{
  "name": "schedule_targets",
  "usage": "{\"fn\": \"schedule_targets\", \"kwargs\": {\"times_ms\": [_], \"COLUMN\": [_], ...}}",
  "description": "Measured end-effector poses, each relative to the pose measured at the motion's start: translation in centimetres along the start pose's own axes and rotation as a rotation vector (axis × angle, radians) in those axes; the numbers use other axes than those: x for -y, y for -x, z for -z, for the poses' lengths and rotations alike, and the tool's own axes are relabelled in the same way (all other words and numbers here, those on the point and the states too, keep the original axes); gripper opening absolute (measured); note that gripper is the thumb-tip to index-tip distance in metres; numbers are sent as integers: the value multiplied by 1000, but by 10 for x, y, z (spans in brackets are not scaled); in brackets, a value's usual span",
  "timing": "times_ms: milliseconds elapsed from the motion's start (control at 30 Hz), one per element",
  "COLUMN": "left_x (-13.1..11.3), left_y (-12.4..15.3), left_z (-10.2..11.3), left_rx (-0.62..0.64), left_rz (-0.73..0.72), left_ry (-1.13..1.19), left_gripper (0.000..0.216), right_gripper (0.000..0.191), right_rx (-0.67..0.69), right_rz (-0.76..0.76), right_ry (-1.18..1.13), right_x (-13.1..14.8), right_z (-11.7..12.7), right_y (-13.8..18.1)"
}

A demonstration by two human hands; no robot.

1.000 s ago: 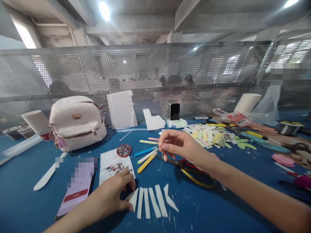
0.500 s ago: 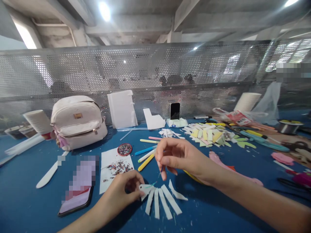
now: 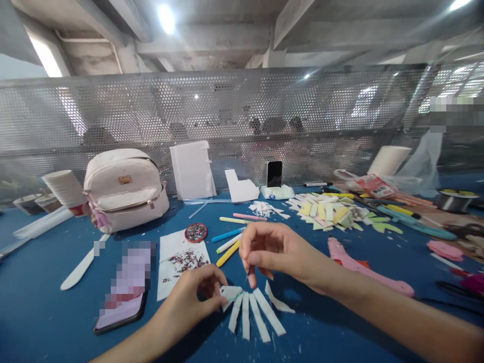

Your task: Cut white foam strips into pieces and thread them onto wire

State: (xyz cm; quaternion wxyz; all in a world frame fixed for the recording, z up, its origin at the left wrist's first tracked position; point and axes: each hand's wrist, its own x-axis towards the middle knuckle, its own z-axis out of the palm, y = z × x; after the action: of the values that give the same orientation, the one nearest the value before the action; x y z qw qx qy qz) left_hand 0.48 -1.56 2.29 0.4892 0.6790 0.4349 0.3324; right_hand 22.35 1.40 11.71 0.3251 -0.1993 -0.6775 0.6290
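- Far left: stack of cups (image 3: 62,187), then a white knife (image 3: 77,272) lying on the blue table (image 3: 313,338)
- Bag (image 3: 121,201) standing just right of those, phone (image 3: 123,302) lying nearer
- Paper (image 3: 165,290) right of the phone with glittery bits (image 3: 187,260) scattered on it; red-rimmed dish (image 3: 196,233) at its far edge
- Left hand (image 3: 200,292) – thumb and finger pinched on the white end piece (image 3: 232,291), near middle of the table
- Strips (image 3: 245,316) fan out right of that piece, greenish thread (image 3: 236,296) across it
- Markers (image 3: 229,253) lie just beyond
- Right hand (image 3: 274,252) above the strips, fingertips close together on something thin and dark – can't tell if it's needle or thread
- Far right: scrap pile (image 3: 328,212), with a pink glue gun (image 3: 372,275) nearer, partly behind the right forearm
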Motion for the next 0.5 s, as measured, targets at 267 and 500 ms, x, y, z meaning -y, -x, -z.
{"fn": "schedule_targets", "kwargs": {"times_ms": [267, 500], "left_x": [-7, -7], "left_y": [0, -1], "left_z": [0, 1], "left_rx": [-22, -23], "left_rz": [-10, -5], "left_ry": [-47, -74], "left_gripper": [15, 13], "right_gripper": [19, 20], "right_rx": [14, 16], "right_rz": [-12, -18], "right_ry": [-3, 0], "right_x": [0, -2], "right_z": [1, 1], "right_y": [0, 1]}}
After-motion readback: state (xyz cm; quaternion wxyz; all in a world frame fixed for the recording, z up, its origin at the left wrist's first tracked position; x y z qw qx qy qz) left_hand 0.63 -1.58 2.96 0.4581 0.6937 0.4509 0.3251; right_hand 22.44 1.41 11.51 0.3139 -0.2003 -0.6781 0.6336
